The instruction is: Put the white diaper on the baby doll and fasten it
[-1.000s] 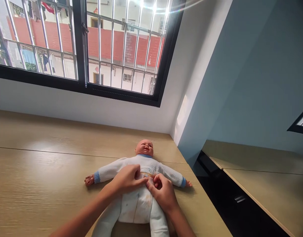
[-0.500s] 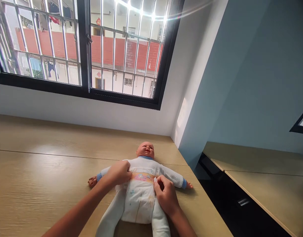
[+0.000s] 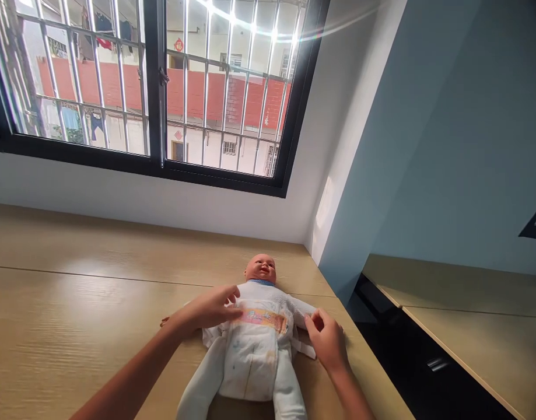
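Observation:
A baby doll [image 3: 261, 269] in white clothes with blue trim lies on its back on the wooden table [image 3: 97, 338]. A white diaper [image 3: 250, 356] with an orange and pink printed band covers its front. My left hand [image 3: 217, 306] rests at the band's left end, fingers apart, holding nothing. Beside the doll's arm on the right, my right hand [image 3: 326, 335] has thumb and forefinger brought together; anything between them is too small to make out. A white diaper tab [image 3: 303, 348] sticks out below that hand, apart from the band.
Behind the table is a white wall [image 3: 163, 201] under a barred window [image 3: 158, 162]. The table's right edge slopes down beside the doll, with a dark gap beyond it. A second wooden table [image 3: 477, 344] stands at the right.
My right hand has moved right, off the diaper's band, and the white tab now shows spread out at the side. The fingers of my left hand have opened.

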### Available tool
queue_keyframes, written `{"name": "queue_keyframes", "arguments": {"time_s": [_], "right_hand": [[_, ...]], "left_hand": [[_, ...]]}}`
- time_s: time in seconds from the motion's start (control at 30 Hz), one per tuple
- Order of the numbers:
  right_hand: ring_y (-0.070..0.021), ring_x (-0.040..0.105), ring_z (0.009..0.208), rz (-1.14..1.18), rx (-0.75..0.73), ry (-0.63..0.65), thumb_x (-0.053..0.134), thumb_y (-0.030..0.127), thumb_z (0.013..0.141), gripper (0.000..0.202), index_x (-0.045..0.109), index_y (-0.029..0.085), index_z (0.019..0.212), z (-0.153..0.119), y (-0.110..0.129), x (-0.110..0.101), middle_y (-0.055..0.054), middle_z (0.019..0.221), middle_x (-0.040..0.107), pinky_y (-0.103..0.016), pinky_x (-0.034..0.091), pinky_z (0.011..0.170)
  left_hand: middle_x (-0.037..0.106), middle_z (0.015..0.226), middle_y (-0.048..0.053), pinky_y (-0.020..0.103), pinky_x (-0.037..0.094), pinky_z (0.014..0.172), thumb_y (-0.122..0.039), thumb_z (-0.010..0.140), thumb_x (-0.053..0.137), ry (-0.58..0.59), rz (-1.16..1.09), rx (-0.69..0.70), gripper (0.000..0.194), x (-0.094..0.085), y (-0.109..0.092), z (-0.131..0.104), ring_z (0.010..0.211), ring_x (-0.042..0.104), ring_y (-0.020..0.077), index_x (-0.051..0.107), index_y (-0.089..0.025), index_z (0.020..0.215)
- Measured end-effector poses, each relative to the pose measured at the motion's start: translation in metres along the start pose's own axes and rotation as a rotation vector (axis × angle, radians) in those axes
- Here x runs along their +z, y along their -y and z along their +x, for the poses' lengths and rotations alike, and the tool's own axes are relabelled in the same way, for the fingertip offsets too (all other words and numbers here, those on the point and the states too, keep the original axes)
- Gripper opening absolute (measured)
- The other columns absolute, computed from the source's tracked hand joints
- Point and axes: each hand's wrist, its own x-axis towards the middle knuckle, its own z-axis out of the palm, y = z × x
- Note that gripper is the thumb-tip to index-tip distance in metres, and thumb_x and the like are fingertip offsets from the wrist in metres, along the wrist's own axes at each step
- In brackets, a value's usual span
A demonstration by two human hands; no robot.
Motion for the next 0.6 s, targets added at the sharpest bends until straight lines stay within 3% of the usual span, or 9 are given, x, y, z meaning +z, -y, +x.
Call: {"name": "queue_keyframes", "arguments": {"time_s": [0.13, 0.2, 0.27, 0.33, 0.37, 0.4, 0.47, 0.53, 0.6], "right_hand": [[-0.0269, 0.064, 0.1, 0.41, -0.033, 0.115, 0.061, 0.05, 0.085, 0.039, 0.066, 0.018, 0.106, -0.011, 0.036, -0.001, -0.012, 0.109, 0.07, -0.03, 0.05, 0.072], [-0.0264, 0.063, 0.105, 0.518, -0.081, 0.281, 0.067, 0.05, 0.082, 0.049, 0.063, 0.019, 0.12, -0.018, 0.059, -0.012, -0.01, 0.116, 0.069, -0.031, 0.051, 0.08], [-0.022, 0.063, 0.094, 0.516, -0.216, 0.551, 0.071, 0.046, 0.082, 0.043, 0.066, 0.02, 0.116, -0.028, 0.083, -0.029, -0.005, 0.103, 0.071, -0.03, 0.049, 0.083], [-0.0187, 0.061, 0.084, 0.417, -0.329, 0.651, 0.072, 0.043, 0.082, 0.025, 0.07, 0.02, 0.093, -0.043, 0.102, -0.045, -0.001, 0.089, 0.069, -0.027, 0.046, 0.076], [-0.0179, 0.06, 0.082, 0.351, -0.382, 0.653, 0.071, 0.041, 0.083, 0.021, 0.069, 0.02, 0.083, -0.052, 0.108, -0.05, -0.001, 0.084, 0.067, -0.026, 0.044, 0.074], [-0.0171, 0.06, 0.08, 0.293, -0.432, 0.664, 0.067, 0.036, 0.085, 0.019, 0.067, 0.02, 0.076, -0.062, 0.111, -0.053, 0.0, 0.081, 0.066, -0.026, 0.043, 0.073], [-0.0163, 0.061, 0.079, 0.191, -0.458, 0.684, 0.065, 0.027, 0.084, 0.015, 0.067, 0.021, 0.071, -0.085, 0.108, -0.052, 0.0, 0.081, 0.068, -0.025, 0.043, 0.072], [-0.0169, 0.064, 0.078, 0.082, -0.406, 0.708, 0.071, 0.022, 0.074, 0.004, 0.069, 0.025, 0.072, -0.11, 0.095, -0.043, 0.001, 0.082, 0.071, -0.025, 0.043, 0.068], [-0.0161, 0.065, 0.07, 0.001, -0.302, 0.703, 0.069, 0.017, 0.072, 0.01, 0.069, 0.027, 0.071, -0.134, 0.078, -0.032, 0.002, 0.074, 0.072, -0.024, 0.041, 0.056]], "left_hand": [[0.057, 0.082, 0.0, 0.025, 0.036, 0.061, -0.055, 0.079, 0.066, 0.139, -0.105, 0.059, 0.043, -0.001, -0.013, -0.007, 0.073, 0.05, 0.0167, 0.062, -0.018, 0.1], [0.051, 0.073, -0.002, 0.024, 0.031, 0.055, -0.06, 0.076, 0.071, 0.327, -0.205, 0.133, 0.045, -0.013, -0.021, -0.016, 0.065, 0.043, 0.0135, 0.062, -0.018, 0.09], [0.054, 0.072, -0.002, 0.025, 0.034, 0.056, -0.064, 0.07, 0.076, 0.635, -0.341, 0.242, 0.053, -0.025, -0.028, -0.026, 0.064, 0.046, 0.0136, 0.065, -0.017, 0.092], [0.064, 0.083, 0.003, 0.029, 0.045, 0.066, -0.067, 0.068, 0.077, 0.912, -0.461, 0.327, 0.063, -0.032, -0.034, -0.032, 0.074, 0.057, 0.0196, 0.069, -0.016, 0.103], [0.068, 0.089, 0.005, 0.031, 0.049, 0.073, -0.068, 0.069, 0.076, 0.96, -0.491, 0.349, 0.066, -0.032, -0.036, -0.034, 0.081, 0.062, 0.0228, 0.069, -0.016, 0.109], [0.071, 0.095, 0.007, 0.033, 0.05, 0.078, -0.067, 0.072, 0.074, 0.934, -0.481, 0.351, 0.066, -0.03, -0.037, -0.033, 0.087, 0.064, 0.0248, 0.069, -0.016, 0.113], [0.072, 0.1, 0.007, 0.032, 0.049, 0.078, -0.062, 0.076, 0.072, 0.693, -0.343, 0.294, 0.057, -0.021, -0.037, -0.029, 0.09, 0.065, 0.0246, 0.068, -0.02, 0.114], [0.072, 0.097, 0.004, 0.029, 0.046, 0.071, -0.053, 0.074, 0.075, 0.419, -0.1, 0.204, 0.047, -0.009, -0.036, -0.023, 0.085, 0.064, 0.0229, 0.069, -0.022, 0.109], [0.07, 0.094, 0.003, 0.028, 0.043, 0.066, -0.046, 0.067, 0.079, 0.27, 0.111, 0.162, 0.047, 0.002, -0.035, -0.019, 0.081, 0.062, 0.0223, 0.067, -0.021, 0.105]]}}
